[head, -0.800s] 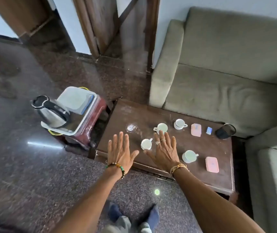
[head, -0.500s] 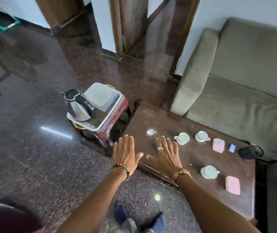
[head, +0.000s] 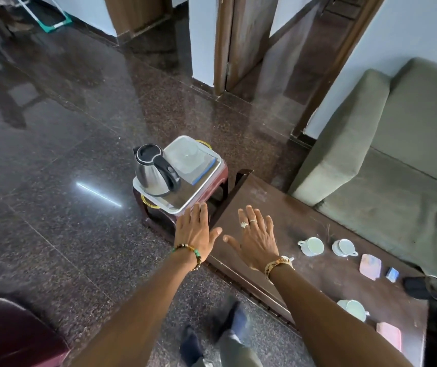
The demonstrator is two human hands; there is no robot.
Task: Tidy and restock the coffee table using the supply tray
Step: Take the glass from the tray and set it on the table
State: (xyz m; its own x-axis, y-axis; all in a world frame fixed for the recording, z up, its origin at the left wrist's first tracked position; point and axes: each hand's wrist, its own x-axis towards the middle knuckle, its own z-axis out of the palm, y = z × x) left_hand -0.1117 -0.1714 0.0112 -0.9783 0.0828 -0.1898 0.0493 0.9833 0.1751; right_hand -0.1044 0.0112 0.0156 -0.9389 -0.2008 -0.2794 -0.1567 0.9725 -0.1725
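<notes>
The dark wooden coffee table (head: 286,215) runs from centre to lower right. On it stand two white cups (head: 312,246) (head: 344,247), a third cup (head: 353,309) near the front edge, two pink pads (head: 370,266) (head: 389,335), a small blue packet (head: 392,274) and a black holder (head: 424,287). Left of the table a metal supply tray (head: 185,200) rests on a red stool and carries a steel kettle (head: 153,173) and a clear lidded box (head: 188,157). My left hand (head: 195,231) hovers flat at the tray's near corner. My right hand (head: 254,237) is spread above the table's left end. Both hold nothing.
A grey-green sofa (head: 397,154) stands behind the table. Polished dark stone floor (head: 66,154) spreads to the left, with a doorway (head: 241,41) at the back. A maroon seat (head: 8,332) shows at the lower left. My feet (head: 212,335) are on the floor by the table's front edge.
The view has swung left and both hands have moved left, away from the cups, toward the stool with the tray. A small cup once beside my right hand is now hidden.
</notes>
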